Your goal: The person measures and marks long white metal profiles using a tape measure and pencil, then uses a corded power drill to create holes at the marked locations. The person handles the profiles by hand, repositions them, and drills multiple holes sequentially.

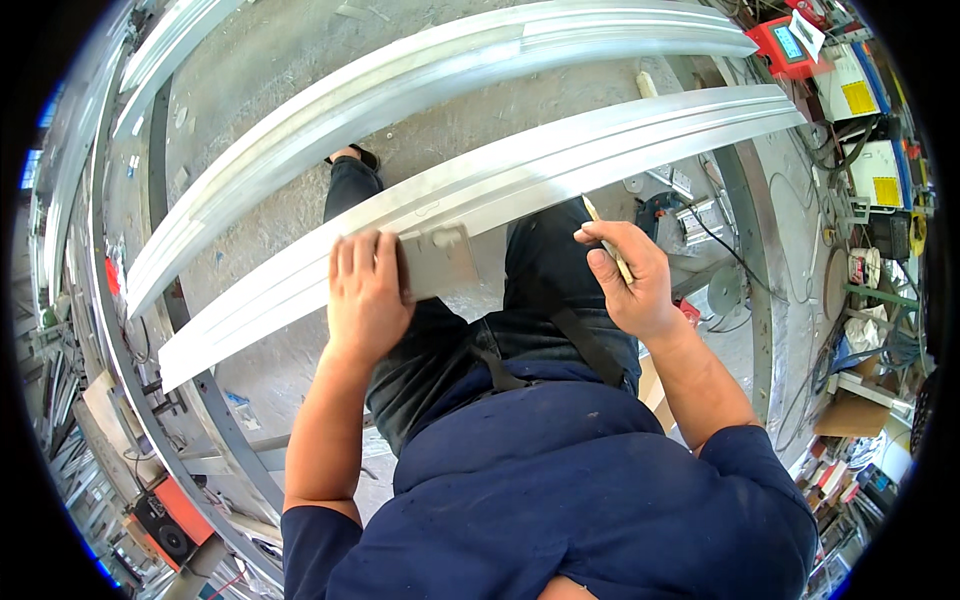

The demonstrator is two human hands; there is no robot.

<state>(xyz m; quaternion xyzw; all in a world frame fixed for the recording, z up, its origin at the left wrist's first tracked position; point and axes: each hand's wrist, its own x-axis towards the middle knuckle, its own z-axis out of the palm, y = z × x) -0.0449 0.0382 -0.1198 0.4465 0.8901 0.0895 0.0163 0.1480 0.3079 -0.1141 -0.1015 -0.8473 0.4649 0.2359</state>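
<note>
— What sits at the middle of it all?

— A small grey metal plate (438,262), laid flat against the near edge of a long aluminium profile (520,180) that runs from seven o'clock up to two o'clock. It looks like a template held square to the rail.

— Who holds it there?

— The left hand (366,295), at nine o'clock from the plate. Its fingers lie pressed together, flat over the plate's left end and the rail's edge, seemingly to keep the plate from sliding.

— And the other hand?

— The right hand (632,280), at three o'clock from the plate, well apart from it. Thumb and fingers pinch a pencil (607,240), tip pointing up towards the rail, poised as if for marking.

— Anything beyond?

— A second profile (400,80) lies parallel at twelve o'clock. A red machine (790,45) stands at one o'clock, yellow-labelled boxes (860,95) beside it, and an orange speaker (165,525) at eight o'clock on the concrete floor (270,60).
</note>
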